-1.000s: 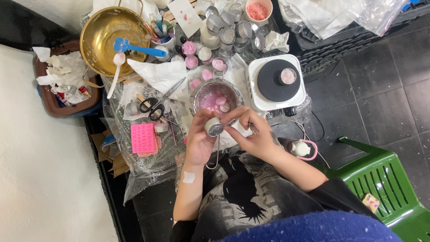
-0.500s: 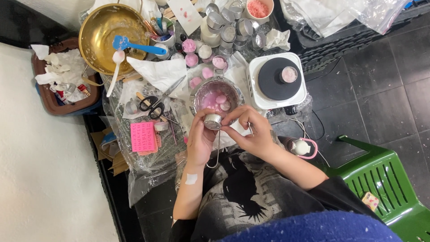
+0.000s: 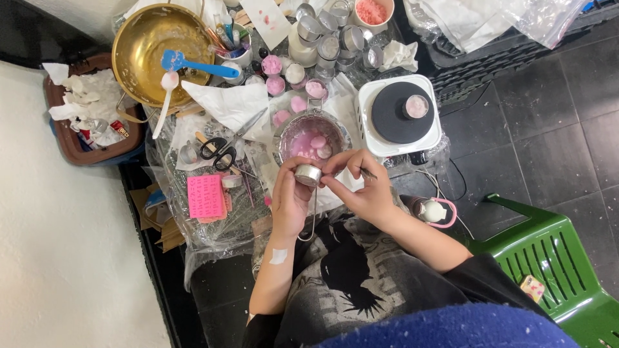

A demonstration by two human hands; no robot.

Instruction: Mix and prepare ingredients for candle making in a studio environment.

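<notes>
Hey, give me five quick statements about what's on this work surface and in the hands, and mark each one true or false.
1. The left hand holds a small round metal tin. True.
2. The scissors are in the right hand. False: they lie on the plastic sheet, left of the hands, and the right hand's fingertips are at the tin.
3. A blue spatula rests across the gold bowl. True.
4. The green plastic chair stands left of the gold bowl. False: it stands at the lower right, on the dark tiled floor.
5. The small hot plate is bare. False: a small round tin sits on its black disc.
</notes>
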